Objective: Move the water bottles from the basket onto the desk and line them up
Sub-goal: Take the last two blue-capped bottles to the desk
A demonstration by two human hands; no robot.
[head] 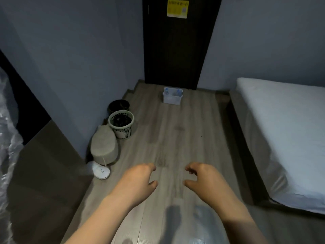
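grips hovered over the floor (175, 138), left grip (139, 180) and right grip (205, 180) both loosely curled and empty; well ahead the white basket (172, 100) stood on the floor before the dark door (175, 50), water bottles (178, 93) inside it

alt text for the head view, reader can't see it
A person's left hand and right hand hover loosely curled and empty over a wood floor, well short of a small white basket holding water bottles that stands before a dark door. A white-sheeted bed lies along the right, and a mesh waste bin stands by the left wall.
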